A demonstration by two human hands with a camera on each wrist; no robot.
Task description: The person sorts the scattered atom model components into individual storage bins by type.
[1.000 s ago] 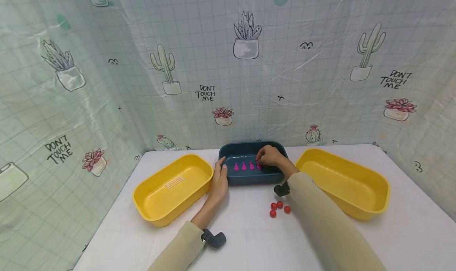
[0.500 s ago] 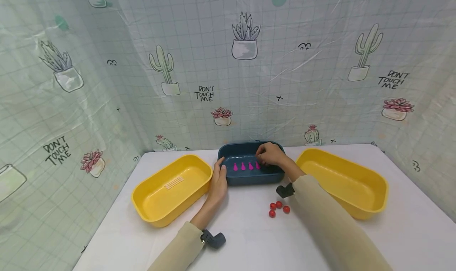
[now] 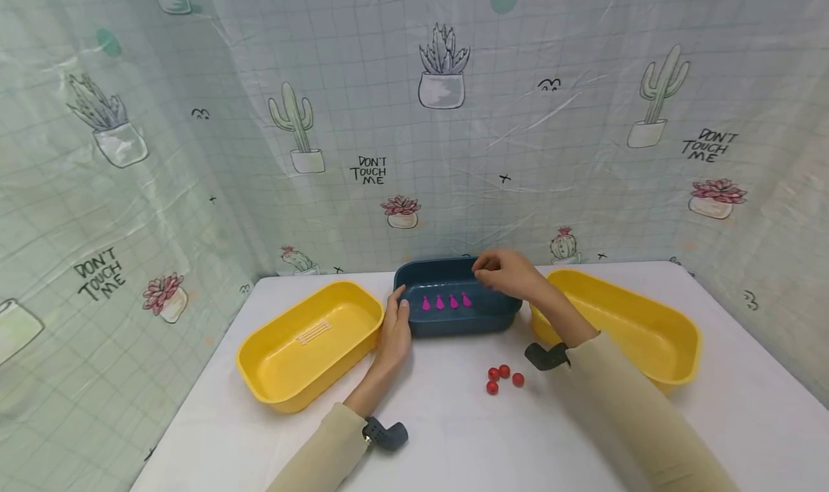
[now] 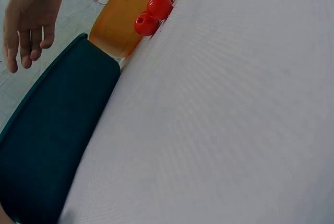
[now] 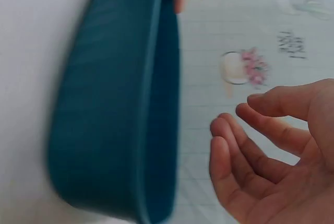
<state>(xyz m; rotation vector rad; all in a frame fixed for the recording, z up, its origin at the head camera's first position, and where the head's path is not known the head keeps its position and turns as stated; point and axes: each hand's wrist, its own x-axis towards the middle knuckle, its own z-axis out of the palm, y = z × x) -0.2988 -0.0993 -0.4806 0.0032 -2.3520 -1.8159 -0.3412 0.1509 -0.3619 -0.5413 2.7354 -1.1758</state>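
Inside a dark blue bin (image 3: 463,324) at the back of the table, several small pink pear-shaped pieces (image 3: 453,302) lie in a row. My left hand (image 3: 393,334) rests against the bin's left end, fingers extended along its rim. Above the bin's right end hovers my right hand (image 3: 512,272), its fingers loosely bent and holding nothing. In the right wrist view, that hand (image 5: 276,156) shows a gap between thumb and fingertips, apart from the bin wall (image 5: 104,104). Several red beads (image 3: 499,378) sit on the table in front of the bin.
To the left stands a yellow bin (image 3: 285,398) with several thin pale sticks (image 3: 314,332) inside. Another yellow bin (image 3: 648,334) is at the right, partly behind the right forearm. A printed curtain (image 3: 363,82) rises behind the white table (image 3: 453,434).
My right hand has let go of the rightmost pink piece, leaving it in the row, and has lifted up and to the right. The left hand stays at the bin.
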